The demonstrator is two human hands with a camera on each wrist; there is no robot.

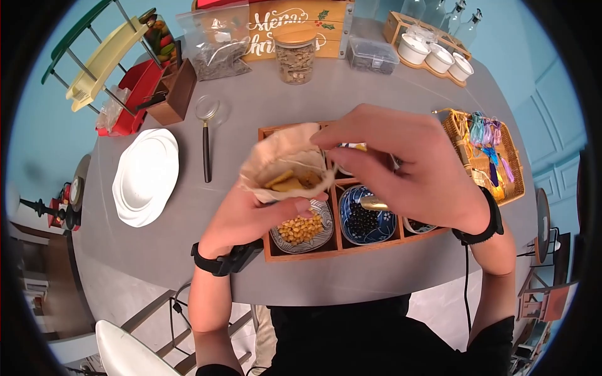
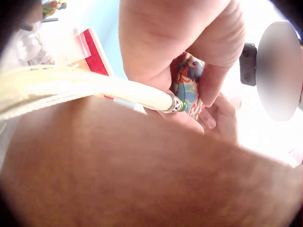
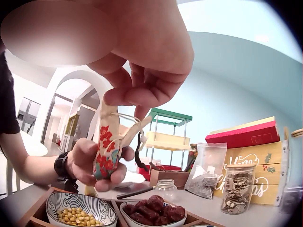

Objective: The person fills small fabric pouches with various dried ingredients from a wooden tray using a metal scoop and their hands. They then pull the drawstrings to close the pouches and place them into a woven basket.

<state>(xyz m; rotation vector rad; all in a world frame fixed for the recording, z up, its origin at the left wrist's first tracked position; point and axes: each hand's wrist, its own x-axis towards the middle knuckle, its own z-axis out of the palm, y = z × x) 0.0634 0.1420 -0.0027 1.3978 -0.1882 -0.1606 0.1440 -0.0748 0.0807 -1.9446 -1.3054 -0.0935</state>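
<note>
A cream cloth drawstring pouch [image 1: 269, 153], printed with red flowers, stands upright with its mouth spread, yellow slices [image 1: 287, 184] showing inside. My left hand [image 1: 248, 216] grips it around the lower part, thumb at the front. At the rim, my right hand [image 1: 411, 166] pinches the cloth between thumb and fingers; white cords hang beside them in the right wrist view. Below sits a divided wooden tray [image 1: 301, 255] with a bowl of yellow kernels [image 1: 301, 230], a blue bowl of black beans [image 1: 357, 219] with a golden handle [image 1: 374, 203], and dark red dates [image 3: 156, 210].
A white plate [image 1: 147, 178] and a magnifying glass [image 1: 206, 147] lie to the left. To the right is a wicker basket [image 1: 514, 156] of coloured tassels. Along the back stand a cork-lidded jar [image 1: 295, 59], a plastic bag [image 1: 216, 53] and white lidded pots [image 1: 440, 59].
</note>
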